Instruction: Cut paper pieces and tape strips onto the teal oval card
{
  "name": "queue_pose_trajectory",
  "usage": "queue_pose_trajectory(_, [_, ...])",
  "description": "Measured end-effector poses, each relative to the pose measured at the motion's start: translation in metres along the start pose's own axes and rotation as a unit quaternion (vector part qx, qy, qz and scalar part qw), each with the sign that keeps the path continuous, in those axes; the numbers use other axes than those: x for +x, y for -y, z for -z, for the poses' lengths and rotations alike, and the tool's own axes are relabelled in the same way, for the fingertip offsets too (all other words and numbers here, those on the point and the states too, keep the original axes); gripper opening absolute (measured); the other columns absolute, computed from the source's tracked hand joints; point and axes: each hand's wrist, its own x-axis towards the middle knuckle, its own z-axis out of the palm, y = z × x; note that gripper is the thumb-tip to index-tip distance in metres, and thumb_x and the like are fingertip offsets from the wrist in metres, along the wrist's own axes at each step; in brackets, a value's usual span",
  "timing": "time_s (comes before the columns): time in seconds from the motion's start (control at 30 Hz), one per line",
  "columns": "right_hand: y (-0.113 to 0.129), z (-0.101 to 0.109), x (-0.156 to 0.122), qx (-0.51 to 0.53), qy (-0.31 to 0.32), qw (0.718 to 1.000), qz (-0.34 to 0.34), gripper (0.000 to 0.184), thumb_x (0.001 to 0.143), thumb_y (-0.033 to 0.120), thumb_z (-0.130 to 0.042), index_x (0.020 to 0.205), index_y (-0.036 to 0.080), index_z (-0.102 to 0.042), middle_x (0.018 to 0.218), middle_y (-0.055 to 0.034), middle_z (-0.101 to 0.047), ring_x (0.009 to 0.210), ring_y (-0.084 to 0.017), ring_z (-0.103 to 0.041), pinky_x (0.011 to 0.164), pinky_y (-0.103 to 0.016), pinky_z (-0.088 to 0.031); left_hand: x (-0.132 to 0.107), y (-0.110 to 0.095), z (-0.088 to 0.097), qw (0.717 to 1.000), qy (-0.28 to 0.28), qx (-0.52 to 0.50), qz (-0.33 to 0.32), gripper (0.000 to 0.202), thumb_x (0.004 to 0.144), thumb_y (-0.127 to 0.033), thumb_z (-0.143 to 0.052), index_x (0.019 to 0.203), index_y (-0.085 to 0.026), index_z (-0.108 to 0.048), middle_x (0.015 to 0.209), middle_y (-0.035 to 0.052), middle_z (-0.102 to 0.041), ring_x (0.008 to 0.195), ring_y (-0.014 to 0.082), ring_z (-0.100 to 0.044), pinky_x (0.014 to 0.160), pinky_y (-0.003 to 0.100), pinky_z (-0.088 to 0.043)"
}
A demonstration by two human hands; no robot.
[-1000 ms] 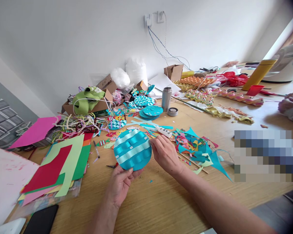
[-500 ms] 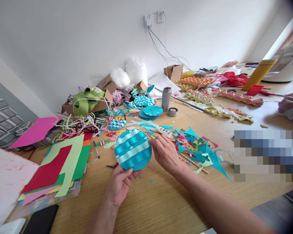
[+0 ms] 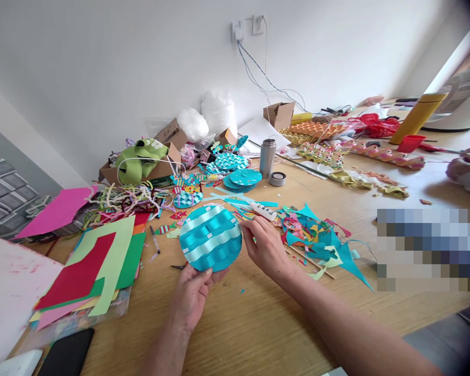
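A round blue paper disc (image 3: 203,260) with wavy light and dark blue paper strips across it is held up over the table, tilted toward me. Several small white squares sit on its strips. My left hand (image 3: 194,295) grips the disc's lower edge, thumb in front and fingers behind. At the disc's right edge is my right hand (image 3: 264,245), its thumb and forefinger pinched together; what lies between them, if anything, is too small to make out. Behind my right hand lies a white glue tube (image 3: 263,211). Paper fish cutouts (image 3: 174,233) lie just beyond the disc.
Paper scraps (image 3: 317,235) spread to the right, beside a thin stick. Coloured sheets (image 3: 78,271) and a black phone (image 3: 66,352) lie on the left. Farther back stand a stack of blue discs (image 3: 243,179), a metal flask (image 3: 267,159) and a tape roll (image 3: 277,179).
The disc has shifted slightly left and up in my left hand. My right hand's pinched fingers stay close to the disc's right edge.
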Motion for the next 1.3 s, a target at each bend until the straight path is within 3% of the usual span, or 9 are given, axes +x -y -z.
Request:
queue_pose_trajectory(0.77, [0.0010, 0.0004, 0.0013, -0.003, -0.006, 1.000, -0.025, 0.018, 0.092, 0.019, -0.040, 0.082, 0.019, -0.056, 0.071, -0.0038, -0.055, 0.068, -0.017, -0.053, 0.062, -0.027, -0.040, 0.0010, 0.0010, 0.0013, 1.000, 0.004, 0.016, -0.012, 0.049, 0.064, -0.020, -0.075, 0.111, -0.018, -0.063, 0.102, 0.0107, -0.071, 0.104, 0.0284, -0.062, 0.098, 0.047, -0.043])
queue_pose_trajectory(1.3, [-0.0004, -0.0009, 0.0002, 0.010, 0.003, 0.999, -0.030, 0.017, 0.092, 0.020, -0.042, 0.087, 0.017, -0.058, 0.077, -0.0066, -0.060, 0.074, -0.019, -0.057, 0.067, -0.029, -0.043, 0.0004, 0.0017, 0.0021, 1.000, 0.003, 0.018, -0.011, 0.052, 0.065, -0.019, -0.075, 0.115, -0.017, -0.060, 0.102, 0.0117, -0.071, 0.104, 0.0293, -0.062, 0.099, 0.048, -0.042])
